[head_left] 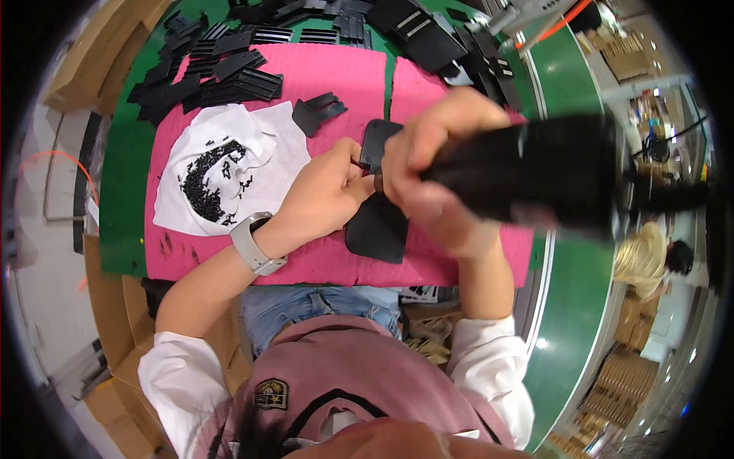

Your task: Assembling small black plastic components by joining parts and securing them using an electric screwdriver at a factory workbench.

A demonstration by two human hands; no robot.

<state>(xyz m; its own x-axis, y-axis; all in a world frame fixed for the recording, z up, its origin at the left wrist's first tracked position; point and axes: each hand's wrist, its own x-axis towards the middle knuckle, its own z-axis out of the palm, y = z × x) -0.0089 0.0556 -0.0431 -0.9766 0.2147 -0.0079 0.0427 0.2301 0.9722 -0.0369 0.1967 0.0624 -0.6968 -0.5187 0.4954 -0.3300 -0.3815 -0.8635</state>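
My right hand (440,164) is wrapped round a black electric screwdriver (535,172), which lies nearly level and points left, slightly blurred. Its tip end is hidden by my fingers, over a black plastic part (378,229) with flat rounded plates. On that same part my left hand (329,187) is closed, thumb and fingertips pressed at its middle; whether a screw is between them cannot be seen. Left of my wrist, a heap of small black screws (202,183) lies on a white cloth (180,210). A smaller curved black piece (317,113) rests beyond my left hand.
Pink foam sheet (344,69) covers the green table (122,222) under the work. Many black plastic pieces (237,73) are piled along the far left, and larger black panels (420,34) at the far right. Cardboard boxes (126,306) stand at the left. Another person (646,260) is far right.
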